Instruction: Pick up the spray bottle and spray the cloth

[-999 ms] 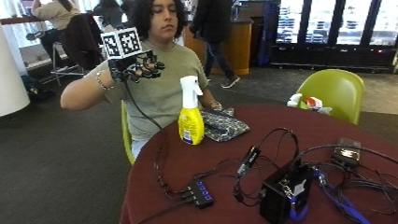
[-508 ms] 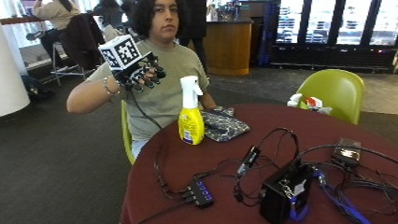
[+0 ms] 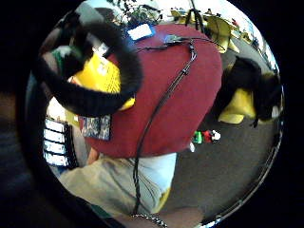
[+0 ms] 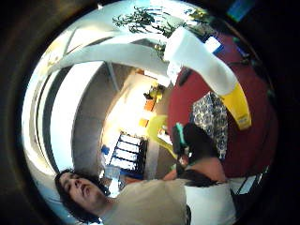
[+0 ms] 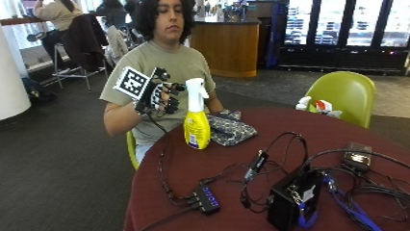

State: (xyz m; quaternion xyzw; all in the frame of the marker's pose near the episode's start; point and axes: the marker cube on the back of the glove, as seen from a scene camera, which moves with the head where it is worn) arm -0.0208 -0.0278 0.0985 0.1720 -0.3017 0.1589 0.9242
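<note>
Yellow spray bottle (image 5: pixel 196 120) stands upright touching patterned cloth (image 5: pixel 228 129).

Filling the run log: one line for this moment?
right hand: open, beside spray bottle, not touching | bottle: upright on table | cloth: behind bottle

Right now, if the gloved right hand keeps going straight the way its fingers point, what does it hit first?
Probably the spray bottle: the gloved right hand has its fingers aimed at the white sprayer head, apparently not touching yet, though depth is unclear.
</note>
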